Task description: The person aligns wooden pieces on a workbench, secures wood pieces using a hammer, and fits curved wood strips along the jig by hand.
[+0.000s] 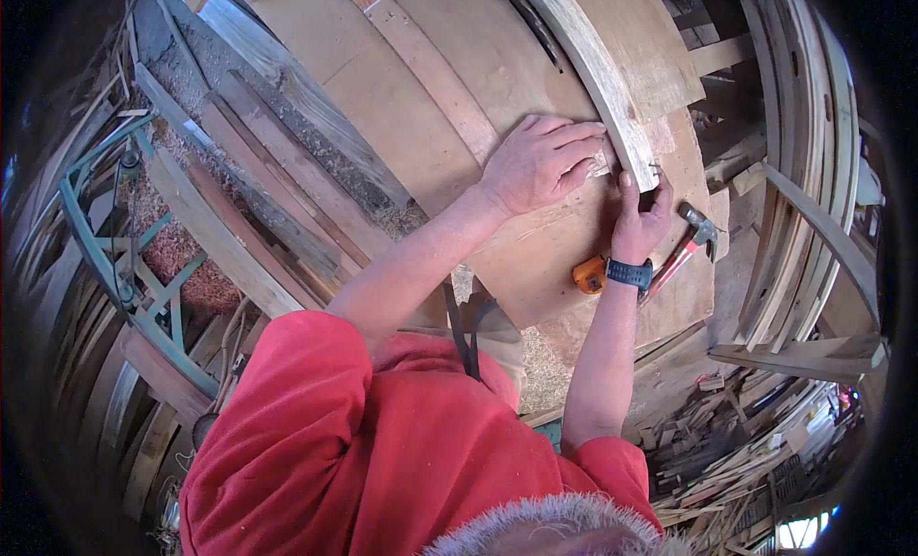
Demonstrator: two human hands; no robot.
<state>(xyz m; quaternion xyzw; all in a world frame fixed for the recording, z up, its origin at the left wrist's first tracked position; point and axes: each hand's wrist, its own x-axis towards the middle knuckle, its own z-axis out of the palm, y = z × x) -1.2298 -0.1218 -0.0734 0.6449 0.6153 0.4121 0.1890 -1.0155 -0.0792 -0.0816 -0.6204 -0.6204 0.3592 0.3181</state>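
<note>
A long curved wooden strip (601,83) runs from the top of the view down to its near end on a plywood sheet (535,260). My right hand (643,221), with a watch on its wrist, holds the near end between thumb and finger. A small dark nail (654,170) sticks out by that end. My left hand (545,164) lies on the plywood, fingers stretched toward the strip's left side; its fingertips are near a pale patch there. Beside my right wrist lie an orange tape measure (590,275) and a claw hammer (684,250) with a red handle.
Curved wooden strips (801,164) stand stacked on the right. Long boards (277,193) lie on the left, next to a green metal frame (143,307) and reddish shavings (191,260). Wood offcuts (736,432) are heaped at the lower right.
</note>
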